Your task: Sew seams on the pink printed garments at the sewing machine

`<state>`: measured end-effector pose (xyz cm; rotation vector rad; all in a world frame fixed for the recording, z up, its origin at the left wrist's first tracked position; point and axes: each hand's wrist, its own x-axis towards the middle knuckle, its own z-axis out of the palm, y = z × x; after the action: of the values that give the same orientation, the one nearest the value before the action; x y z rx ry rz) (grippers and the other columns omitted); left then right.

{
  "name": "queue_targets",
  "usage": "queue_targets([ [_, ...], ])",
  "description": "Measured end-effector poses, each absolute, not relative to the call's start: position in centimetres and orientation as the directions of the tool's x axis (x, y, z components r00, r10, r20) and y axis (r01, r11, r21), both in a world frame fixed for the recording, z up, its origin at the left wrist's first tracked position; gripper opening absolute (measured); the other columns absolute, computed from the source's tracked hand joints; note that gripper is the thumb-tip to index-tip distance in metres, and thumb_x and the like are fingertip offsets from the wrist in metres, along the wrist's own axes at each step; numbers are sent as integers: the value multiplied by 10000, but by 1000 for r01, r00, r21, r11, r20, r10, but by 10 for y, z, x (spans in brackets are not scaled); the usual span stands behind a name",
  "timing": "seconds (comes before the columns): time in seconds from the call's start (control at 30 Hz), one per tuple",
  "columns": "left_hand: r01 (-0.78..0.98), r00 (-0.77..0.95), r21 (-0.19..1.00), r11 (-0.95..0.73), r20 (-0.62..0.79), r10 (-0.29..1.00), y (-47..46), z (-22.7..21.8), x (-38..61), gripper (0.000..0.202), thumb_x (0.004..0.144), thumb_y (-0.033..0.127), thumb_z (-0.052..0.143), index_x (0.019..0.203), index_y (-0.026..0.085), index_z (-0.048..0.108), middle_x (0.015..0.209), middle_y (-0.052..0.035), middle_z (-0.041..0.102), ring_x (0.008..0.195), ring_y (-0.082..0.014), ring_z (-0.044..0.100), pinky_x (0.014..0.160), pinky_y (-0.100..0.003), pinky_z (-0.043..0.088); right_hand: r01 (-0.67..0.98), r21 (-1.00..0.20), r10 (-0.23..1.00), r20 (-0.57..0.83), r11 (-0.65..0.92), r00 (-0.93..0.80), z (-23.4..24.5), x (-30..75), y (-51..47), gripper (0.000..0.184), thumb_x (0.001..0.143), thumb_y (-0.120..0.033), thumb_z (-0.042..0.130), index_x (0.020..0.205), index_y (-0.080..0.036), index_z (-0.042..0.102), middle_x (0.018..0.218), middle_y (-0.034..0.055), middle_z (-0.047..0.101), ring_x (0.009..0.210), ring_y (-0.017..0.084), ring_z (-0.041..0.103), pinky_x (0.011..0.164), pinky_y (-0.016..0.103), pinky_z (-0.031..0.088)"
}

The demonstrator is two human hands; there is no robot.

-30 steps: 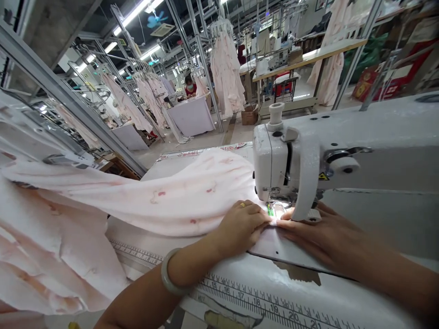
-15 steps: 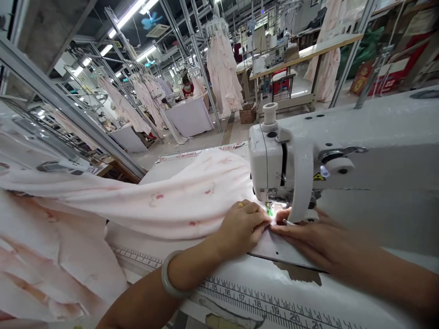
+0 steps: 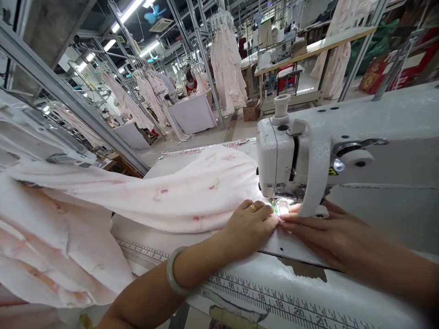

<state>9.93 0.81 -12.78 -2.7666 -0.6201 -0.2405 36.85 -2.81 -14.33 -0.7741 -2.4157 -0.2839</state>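
Pale pink fabric [image 3: 187,203] with small reddish motifs stretches across the bed of a white sewing machine [image 3: 281,151], its edge under the lit needle area. My left hand [image 3: 248,228], wearing a ring and with a bangle on the wrist, curls its fingers closed on the fabric just in front of the presser foot. From the other side, my right hand [image 3: 325,235] reaches in with fingers pressed together, tips on the fabric edge beside the left fingertips. A white curved guard hides part of the right fingers. A green piece [image 3: 275,207] shows at the needle.
More pink cloth [image 3: 65,246] drapes down at the left. A printed ruler strip [image 3: 267,294] runs along the table's front edge. Metal poles [image 3: 202,59], hanging garments [image 3: 227,64], another worktable [image 3: 315,52] and a seated person [image 3: 190,84] are farther back.
The view has shifted slightly, so the machine and hands appear a little farther right. Both hands stay at the needle area; the right fingers look straighter and closer together.
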Motion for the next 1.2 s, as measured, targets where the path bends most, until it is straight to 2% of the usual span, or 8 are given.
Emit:
queue_targets([
  [0.2, 449, 882, -163, -878, 239, 407, 9, -126, 94, 250, 1167, 170, 533, 1236, 146, 772, 985, -74, 741, 1025, -232, 703, 955, -375, 562, 567, 133, 414, 553, 813, -723, -149, 368, -28, 441, 1167, -148, 393, 1412, -265, 741, 1340, -29, 859, 995, 172, 840, 1000, 408, 526],
  [0.37, 383, 887, -29, -923, 289, 359, 12, -127, 85, 280, 1160, 145, 509, 1324, 115, 733, 1048, -85, 785, 1068, -223, 734, 976, -358, 603, 597, 106, 446, 565, 795, -694, -150, 363, -31, 461, 1186, -135, 348, 1357, -274, 753, 1279, -32, 876, 997, 172, 833, 1121, 401, 464],
  [0.47, 370, 886, -44, -928, 316, 339, 12, -130, 84, 317, 1156, 107, 465, 1337, 86, 724, 1057, -105, 793, 1100, -236, 744, 981, -365, 619, 620, 61, 473, 590, 782, -655, -148, 360, -34, 452, 1219, -183, 320, 1314, -288, 749, 1213, -44, 888, 995, 171, 830, 1172, 391, 426],
  [0.63, 416, 895, -93, -905, 216, 389, 10, -127, 88, 301, 1109, 83, 515, 1320, 88, 729, 1168, -137, 792, 1174, -262, 746, 1027, -394, 628, 638, 18, 518, 566, 770, -642, -145, 360, -33, 378, 1201, -203, 394, 1338, -288, 736, 1191, -30, 890, 953, 182, 826, 1151, 400, 440],
  [0.77, 453, 888, -109, -885, 139, 438, 10, -119, 94, 329, 1022, 25, 537, 1292, 77, 717, 1241, -172, 773, 1234, -283, 728, 1035, -397, 626, 657, 7, 543, 555, 754, -630, -145, 362, -33, 350, 1174, -252, 462, 1403, -273, 725, 1080, -14, 892, 887, 234, 807, 1181, 475, 456],
  [0.87, 474, 879, -104, -874, 111, 464, 11, -115, 97, 396, 937, 10, 583, 1314, 59, 694, 1293, -203, 756, 1274, -300, 710, 1083, -418, 619, 685, -54, 598, 540, 726, -592, -148, 363, -33, 380, 1155, -315, 505, 1465, -301, 723, 1031, 4, 883, 989, 296, 813, 1237, 555, 458],
  [1.07, 483, 875, -68, -873, 78, 478, 15, -112, 99, 423, 915, 18, 591, 1325, 63, 684, 1347, -209, 758, 1343, -294, 695, 1153, -419, 602, 656, -24, 564, 536, 754, -628, -151, 369, -30, 354, 1188, -321, 507, 1480, -260, 697, 1164, 14, 892, 967, 264, 837, 1214, 564, 472],
  [1.2, 494, 868, -13, -870, 64, 492, 16, -111, 98, 420, 943, 25, 580, 1351, 47, 674, 1386, -222, 754, 1387, -298, 692, 1206, -431, 588, 655, -28, 576, 505, 755, -643, -150, 372, -28, 340, 1184, -371, 546, 1448, -263, 733, 1120, 14, 890, 1000, 272, 839, 1201, 564, 505],
])
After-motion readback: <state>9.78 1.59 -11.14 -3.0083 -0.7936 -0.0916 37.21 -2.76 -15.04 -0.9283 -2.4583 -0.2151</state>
